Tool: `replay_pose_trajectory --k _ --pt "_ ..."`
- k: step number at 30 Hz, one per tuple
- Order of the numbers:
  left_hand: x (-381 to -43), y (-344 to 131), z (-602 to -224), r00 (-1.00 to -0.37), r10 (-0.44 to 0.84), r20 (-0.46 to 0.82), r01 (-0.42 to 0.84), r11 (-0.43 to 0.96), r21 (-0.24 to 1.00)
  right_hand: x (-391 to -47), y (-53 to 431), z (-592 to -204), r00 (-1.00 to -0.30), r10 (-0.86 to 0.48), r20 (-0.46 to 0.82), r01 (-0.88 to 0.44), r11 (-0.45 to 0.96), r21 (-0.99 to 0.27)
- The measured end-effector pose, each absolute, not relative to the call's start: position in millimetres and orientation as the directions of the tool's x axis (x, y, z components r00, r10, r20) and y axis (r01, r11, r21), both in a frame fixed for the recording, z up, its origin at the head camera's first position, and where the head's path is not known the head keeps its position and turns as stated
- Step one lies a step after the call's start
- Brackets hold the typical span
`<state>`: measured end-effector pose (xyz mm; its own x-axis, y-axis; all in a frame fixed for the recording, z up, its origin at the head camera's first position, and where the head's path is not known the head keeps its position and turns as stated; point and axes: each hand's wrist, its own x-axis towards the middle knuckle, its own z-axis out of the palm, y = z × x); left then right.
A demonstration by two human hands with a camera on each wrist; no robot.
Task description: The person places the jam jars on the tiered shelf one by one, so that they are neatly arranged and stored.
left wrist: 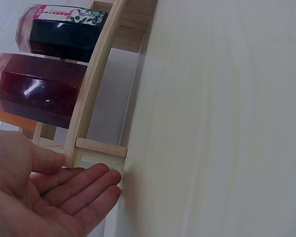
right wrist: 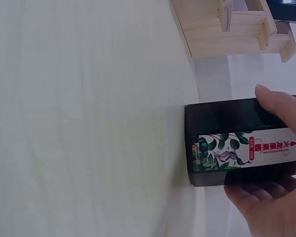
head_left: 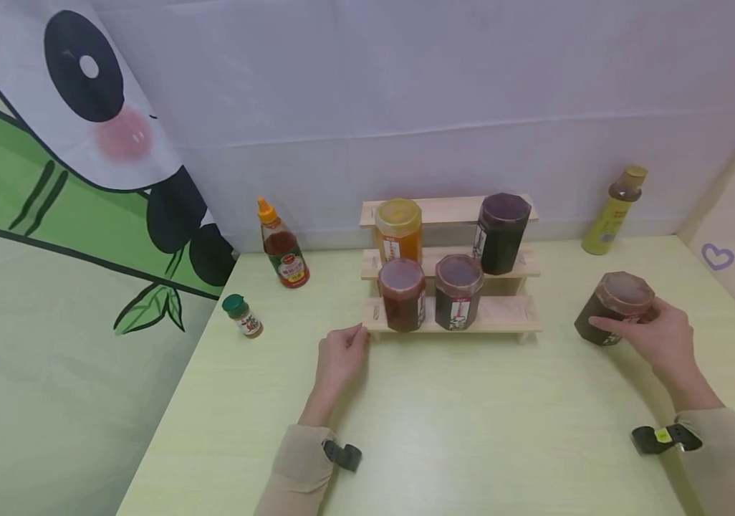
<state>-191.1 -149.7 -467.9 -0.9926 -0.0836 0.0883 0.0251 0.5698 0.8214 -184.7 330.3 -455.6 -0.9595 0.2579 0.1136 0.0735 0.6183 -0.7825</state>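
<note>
My right hand (head_left: 667,333) grips a dark octagonal jam jar (head_left: 612,308) at the right of the table, thumb on one side and fingers on the other. The jar's fruit-printed label (right wrist: 246,150) faces the right wrist camera, and its base is close to the tabletop. My left hand (head_left: 342,351) pinches the front left end of a stepped wooden rack (head_left: 503,315) between thumb and forefinger; its other fingers extend loosely below. On the front step stand a red jam jar (head_left: 402,297) and a dark red one (head_left: 458,294). Behind them are an orange jar (head_left: 400,233) and a nearly black jar (head_left: 501,233).
A sauce bottle with an orange cap (head_left: 284,247) and a small green-capped shaker (head_left: 242,316) stand left of the rack. At the back right is a yellow-labelled bottle (head_left: 614,211). A printed cloth (head_left: 342,86) hangs behind the table.
</note>
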Motion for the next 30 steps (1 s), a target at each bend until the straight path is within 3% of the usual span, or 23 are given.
replay_pose_trajectory --k 12,30 --pt "-190.3 -150.5 -468.8 -0.995 -0.082 0.065 0.007 0.569 0.822 -180.2 322.3 -449.4 -0.963 0.262 0.064 0.102 0.573 -0.813" --pt "-188.2 -150.1 -465.1 -0.995 -0.078 0.066 0.01 0.566 0.825 -175.4 295.0 -421.1 -0.966 0.212 0.15 -0.007 0.555 -0.832"
